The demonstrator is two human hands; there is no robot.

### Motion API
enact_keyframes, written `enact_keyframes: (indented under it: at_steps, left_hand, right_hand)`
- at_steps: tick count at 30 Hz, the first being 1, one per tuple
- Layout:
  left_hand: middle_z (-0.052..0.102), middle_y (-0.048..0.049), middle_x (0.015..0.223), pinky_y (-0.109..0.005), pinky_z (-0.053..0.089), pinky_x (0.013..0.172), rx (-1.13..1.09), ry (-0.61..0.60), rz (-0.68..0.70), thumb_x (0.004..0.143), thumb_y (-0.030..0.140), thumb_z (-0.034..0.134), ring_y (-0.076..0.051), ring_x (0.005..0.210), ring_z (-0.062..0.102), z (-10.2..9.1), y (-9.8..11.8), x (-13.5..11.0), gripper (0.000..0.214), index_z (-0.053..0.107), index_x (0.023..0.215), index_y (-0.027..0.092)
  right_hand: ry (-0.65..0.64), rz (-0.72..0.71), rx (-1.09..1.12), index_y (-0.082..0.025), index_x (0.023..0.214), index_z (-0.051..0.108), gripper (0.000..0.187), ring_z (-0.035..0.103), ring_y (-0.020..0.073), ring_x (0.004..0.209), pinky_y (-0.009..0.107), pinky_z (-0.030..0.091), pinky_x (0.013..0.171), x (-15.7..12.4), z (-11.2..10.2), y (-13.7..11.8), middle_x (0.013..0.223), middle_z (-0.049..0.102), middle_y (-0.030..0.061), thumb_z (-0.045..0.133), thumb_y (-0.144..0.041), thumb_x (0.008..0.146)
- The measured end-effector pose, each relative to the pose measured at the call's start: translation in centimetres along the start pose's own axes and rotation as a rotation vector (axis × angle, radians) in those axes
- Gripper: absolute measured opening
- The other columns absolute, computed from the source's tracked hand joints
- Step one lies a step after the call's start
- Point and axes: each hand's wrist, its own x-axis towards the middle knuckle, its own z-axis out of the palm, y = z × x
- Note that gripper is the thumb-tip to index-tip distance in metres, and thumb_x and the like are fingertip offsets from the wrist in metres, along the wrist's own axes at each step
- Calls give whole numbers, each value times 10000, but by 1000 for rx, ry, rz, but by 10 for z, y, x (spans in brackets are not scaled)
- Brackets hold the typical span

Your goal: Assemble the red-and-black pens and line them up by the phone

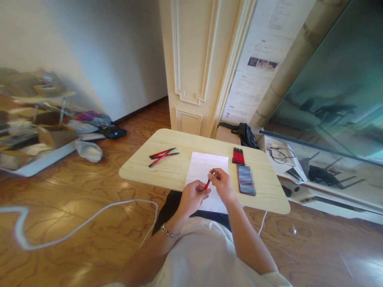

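Observation:
Above a white sheet of paper (206, 165), a red pen with a black end (207, 185) is held between both hands. My left hand (194, 195) grips its lower red part with the fingertips. At its upper black end, my right hand (222, 184) pinches with thumb and fingers; whether that end is a cap I cannot tell. A few loose red-and-black pens (163, 156) lie crossed on the table to the left of the paper. To the right, several like pens (238, 155) lie side by side in a neat row.
The pale wooden table (143, 171) has rounded corners. A phone (246, 180) lies on it, right of the paper. Beyond it are a black bag (247, 134) and a low cabinet with papers and cables. A white cable (98, 217) runs over the floor at left.

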Motion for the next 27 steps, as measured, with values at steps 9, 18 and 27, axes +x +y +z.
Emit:
enact_keyframes:
  at_steps: [9,18,27]
  left_hand:
    - [657,-6,638,-238,439,528,114,53,67,707,351,683,-138,558,598,2,-2,-1,191,608,733,178]
    - [690,-75,771,-327,526,671,-306,-175,-216,667,398,744,-177,661,659,0,12,-2,360,644,882,128]
    - [658,-34,621,-250,469,536,-208,-74,-123,652,332,753,-146,553,616,5,0,-1,275,620,782,130]
  right_hand:
    - [154,19,-149,-213,575,414,378,349,102,492,241,279,470,-2,10,4,511,372,-60,638,-480,722]
    - [-62,154,284,-214,970,644,365,580,152,739,245,410,557,-4,-4,-14,924,666,64,532,-520,804]
    - [35,126,226,-188,679,558,267,475,104,555,239,348,531,-1,1,-2,628,588,-13,680,-422,720]
